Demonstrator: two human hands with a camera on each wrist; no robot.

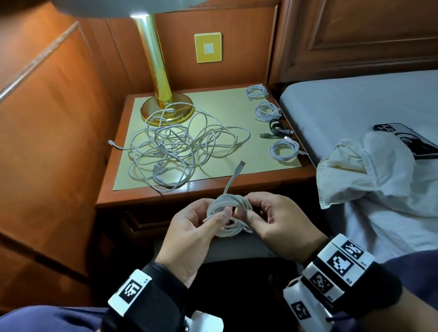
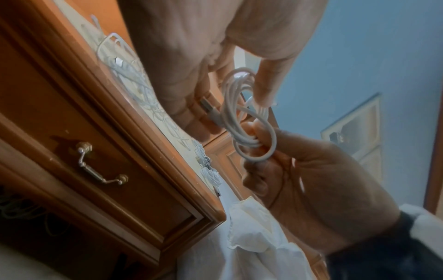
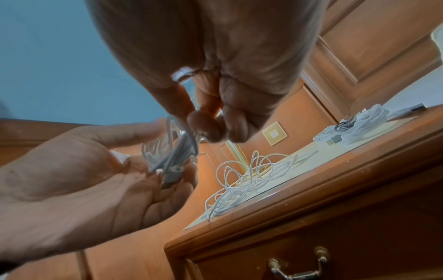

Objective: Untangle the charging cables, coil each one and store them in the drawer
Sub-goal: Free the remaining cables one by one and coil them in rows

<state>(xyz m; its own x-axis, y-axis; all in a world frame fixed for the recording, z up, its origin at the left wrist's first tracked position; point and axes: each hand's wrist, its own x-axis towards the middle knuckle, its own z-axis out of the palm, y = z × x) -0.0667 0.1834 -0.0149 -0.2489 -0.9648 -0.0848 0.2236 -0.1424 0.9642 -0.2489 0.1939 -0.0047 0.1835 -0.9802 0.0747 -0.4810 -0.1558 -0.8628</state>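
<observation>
In the head view both hands hold a small white cable coil (image 1: pixel 229 215) in front of the nightstand's shut drawer (image 1: pixel 141 219). My left hand (image 1: pixel 216 210) pinches the coil's left side and my right hand (image 1: pixel 249 207) pinches its right side. A free end with its plug (image 1: pixel 241 164) sticks up toward the nightstand. The left wrist view shows the coil (image 2: pixel 236 113) between my left thumb and fingers, with the right hand (image 2: pixel 299 170) below it. A tangle of white cables (image 1: pixel 179 145) lies on the nightstand top. Several coiled cables (image 1: pixel 267 110), one of them black (image 1: pixel 278 127), line its right edge.
A gold lamp (image 1: pixel 158 76) stands at the back of the nightstand, touching the tangle. The bed (image 1: pixel 370 105) is right beside it, with a phone (image 1: pixel 410 139) and a crumpled white cloth (image 1: pixel 365 175) on it. The drawer handle (image 2: pixel 102 166) hangs on the drawer front.
</observation>
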